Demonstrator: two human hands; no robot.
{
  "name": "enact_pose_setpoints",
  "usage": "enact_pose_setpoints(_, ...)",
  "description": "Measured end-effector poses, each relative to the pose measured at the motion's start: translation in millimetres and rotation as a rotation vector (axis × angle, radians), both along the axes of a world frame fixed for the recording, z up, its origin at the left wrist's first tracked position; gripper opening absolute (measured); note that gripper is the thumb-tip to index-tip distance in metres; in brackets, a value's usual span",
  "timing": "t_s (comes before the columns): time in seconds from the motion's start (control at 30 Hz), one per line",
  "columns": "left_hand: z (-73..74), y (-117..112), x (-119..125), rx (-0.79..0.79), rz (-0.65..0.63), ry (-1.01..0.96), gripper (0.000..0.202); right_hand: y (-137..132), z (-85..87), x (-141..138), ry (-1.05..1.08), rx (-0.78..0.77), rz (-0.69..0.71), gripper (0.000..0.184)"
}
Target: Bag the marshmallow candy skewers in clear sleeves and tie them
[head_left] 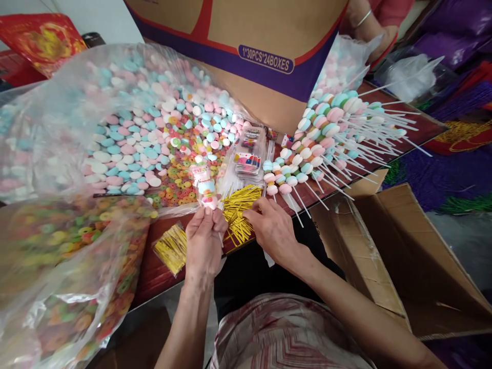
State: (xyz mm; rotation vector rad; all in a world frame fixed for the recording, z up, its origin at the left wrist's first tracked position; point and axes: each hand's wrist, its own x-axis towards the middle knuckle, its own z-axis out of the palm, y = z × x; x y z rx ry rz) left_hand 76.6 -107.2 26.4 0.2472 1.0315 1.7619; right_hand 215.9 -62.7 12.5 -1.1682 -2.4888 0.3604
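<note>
My left hand [205, 233] is closed around the bottom of a wrapped candy skewer [206, 185], which stands upright with its white stick poking out below the fingers. Pastel marshmallows and a gummy ring show through its printed clear bag. My right hand [273, 225] reaches into a pile of gold twist ties [239, 212], fingertips bent down at the pile's right edge. Whether a tie is pinched there I cannot make out. Just behind the ties lies a stack of printed clear bags [248, 159]. A packet of gold ties [171, 249] rests left of my left hand.
A big open bag of marshmallows [126, 148] and gummy rings [177, 177] covers the left. Another gummy ring bag [77, 287] sits nearer. Unwrapped skewers [330, 133] are heaped right, sticks outward. A large carton [261, 31] stands behind; an open box [415, 256] is lower right. Another person's arm [365, 23] shows.
</note>
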Motion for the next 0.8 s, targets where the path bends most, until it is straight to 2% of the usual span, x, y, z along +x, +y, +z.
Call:
enact_pose_setpoints(0.13, -5.5, 1.6, -8.3, -0.058, -0.045, 0.005, 0.021, 7.2, -9.2, -7.8, -0.117, 0.138, 0.008, 0.02)
enact_pose_setpoints(0.27, -6.5, 6.4, -1.8, -0.015, -0.049, 0.052, 0.023, 10.9, -0.6, 9.1, -0.053, 0.125, -0.016, 0.022)
enact_pose_setpoints(0.33, -5.4, 10.1, 3.3, -0.006, -0.069, 0.061, 0.027, 13.3, 7.3, 22.9, 0.092, 0.01, -0.075, 0.021)
enact_pose_setpoints(0.4, -4.4, 14.3, 10.3, -0.025, -0.117, 0.051, 0.029, 14.5, 14.0, 32.9, 0.344, -0.198, -0.129, 0.018)
enact_pose_setpoints(0.47, -4.7, 18.5, 19.8, -0.045, -0.178, 0.04, 0.028, 13.6, 17.9, 35.4, 0.6, -0.435, -0.149, 0.016)
enact_pose_setpoints(0.53, -6.4, 22.2, 30.9, -0.06, -0.226, 0.044, 0.024, 11.8, 18.3, 30.5, 0.773, -0.605, -0.154, 0.016)
enact_pose_setpoints(0.67, -11.6, 26.6, 48.7, -0.074, -0.182, 0.168, 0.016, 13.5, 12.9, 15.7, 0.92, -0.736, -0.217, 0.015)
enact_pose_setpoints(0.8, -14.1, 26.3, 53.1, -0.079, -0.135, 0.268, 0.012, 19.2, 10.5, 13.1, 0.986, -0.856, -0.234, 0.016)
